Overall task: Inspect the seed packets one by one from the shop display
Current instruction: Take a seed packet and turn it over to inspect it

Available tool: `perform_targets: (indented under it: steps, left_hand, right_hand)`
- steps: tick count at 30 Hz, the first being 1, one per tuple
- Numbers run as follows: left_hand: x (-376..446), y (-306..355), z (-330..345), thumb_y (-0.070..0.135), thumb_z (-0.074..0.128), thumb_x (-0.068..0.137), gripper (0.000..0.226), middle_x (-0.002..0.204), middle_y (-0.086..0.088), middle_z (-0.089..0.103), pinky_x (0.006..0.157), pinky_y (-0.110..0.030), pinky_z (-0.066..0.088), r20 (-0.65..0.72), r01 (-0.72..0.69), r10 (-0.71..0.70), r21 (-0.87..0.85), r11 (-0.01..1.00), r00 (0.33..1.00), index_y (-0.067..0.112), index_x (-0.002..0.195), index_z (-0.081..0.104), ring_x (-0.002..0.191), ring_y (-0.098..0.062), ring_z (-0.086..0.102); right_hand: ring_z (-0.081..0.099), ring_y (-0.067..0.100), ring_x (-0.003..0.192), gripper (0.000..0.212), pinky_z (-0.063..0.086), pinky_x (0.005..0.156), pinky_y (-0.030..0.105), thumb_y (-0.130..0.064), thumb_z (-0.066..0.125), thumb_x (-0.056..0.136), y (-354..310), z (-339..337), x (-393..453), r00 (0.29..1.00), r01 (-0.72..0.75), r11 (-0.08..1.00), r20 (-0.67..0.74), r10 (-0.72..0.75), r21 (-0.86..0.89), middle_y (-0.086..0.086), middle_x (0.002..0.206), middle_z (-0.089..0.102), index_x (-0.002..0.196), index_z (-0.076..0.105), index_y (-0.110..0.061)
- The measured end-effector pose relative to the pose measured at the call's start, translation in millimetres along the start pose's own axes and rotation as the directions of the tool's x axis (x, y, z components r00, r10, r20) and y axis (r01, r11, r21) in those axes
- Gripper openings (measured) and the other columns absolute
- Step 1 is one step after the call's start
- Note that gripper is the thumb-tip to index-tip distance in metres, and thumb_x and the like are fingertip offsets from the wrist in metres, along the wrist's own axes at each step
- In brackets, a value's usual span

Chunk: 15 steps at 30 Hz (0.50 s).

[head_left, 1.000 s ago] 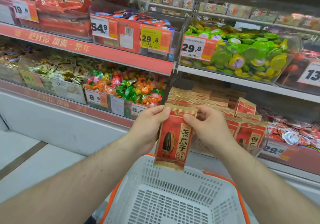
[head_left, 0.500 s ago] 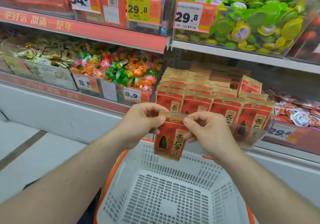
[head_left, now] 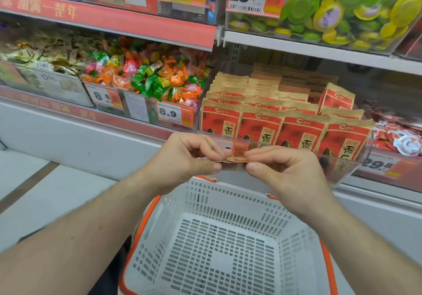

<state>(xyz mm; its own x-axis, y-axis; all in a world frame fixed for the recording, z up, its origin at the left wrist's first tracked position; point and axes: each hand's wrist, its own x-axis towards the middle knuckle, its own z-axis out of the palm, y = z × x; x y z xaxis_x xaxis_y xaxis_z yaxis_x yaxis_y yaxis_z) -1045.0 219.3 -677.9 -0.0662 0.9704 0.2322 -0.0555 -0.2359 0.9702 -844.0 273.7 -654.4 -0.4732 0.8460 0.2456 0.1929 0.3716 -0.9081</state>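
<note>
sitting nearest: white slotted basket [head_left: 228, 244] with orange rim, nothing visible inside. above its far edge, left hand [head_left: 182, 157] and right hand [head_left: 283, 171] both pinch one seed packet [head_left: 237, 154], thumbs under, fingers curled on top. packet is tipped nearly flat, edge-on to camera, only a red strip with a small code showing. just behind, clear display bin [head_left: 342, 169] holds upright rows of matching red-and-kraft packets [head_left: 301, 132]. left of it, bin of wrapped candies [head_left: 148, 75]. shelf above holds green and yellow discs [head_left: 342, 9].
</note>
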Motion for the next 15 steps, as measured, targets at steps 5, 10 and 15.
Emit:
perform_targets:
  steps: [5, 10, 15]
  left_hand:
    - [-1.6, 2.2, 1.9, -0.009, 0.072, 0.061, 0.028, 0.076, 0.001, 0.072, 0.089, -0.042, 0.059, 0.006, 0.006, -0.006, 0.010, 1.000, 1.000, 0.018, 0.059, 0.076, 0.101, -0.025, 0.072]
    - [-3.0, 2.7, 2.6, -0.008, 0.072, 0.061, 0.027, 0.076, 0.000, 0.073, 0.089, -0.044, 0.059, -0.003, 0.002, -0.002, 0.019, 1.000, 1.000, 0.018, 0.060, 0.076, 0.100, -0.025, 0.073]
    - [-2.2, 4.1, 3.1, -0.007, 0.082, 0.061, 0.027, 0.076, 0.000, 0.074, 0.086, -0.039, 0.060, -0.002, -0.013, 0.013, 0.030, 0.999, 1.000, 0.019, 0.060, 0.077, 0.094, -0.023, 0.074]
  right_hand:
    - [0.070, -0.001, 0.085, 0.028, 0.051, 0.074, 0.012, -0.001, 0.080, 0.073, 1.0, -0.8, -0.5, 1.000, 0.009, 1.000, -0.002, -0.009, 0.009, -0.014, 0.085, 0.075, 0.073, 0.076, -0.028]
    - [0.071, 0.004, 0.083, 0.024, 0.056, 0.079, 0.025, -0.003, 0.079, 0.076, 0.1, 0.5, -2.2, 1.000, -0.020, 1.000, -0.016, 0.020, 0.000, -0.012, 0.083, 0.076, 0.075, 0.077, -0.027]
    - [0.073, 0.020, 0.073, 0.019, 0.060, 0.075, 0.047, -0.009, 0.077, 0.080, -0.9, 1.6, -4.2, 0.996, -0.071, 0.997, -0.057, 0.072, 0.013, -0.002, 0.074, 0.076, 0.074, 0.077, -0.027]
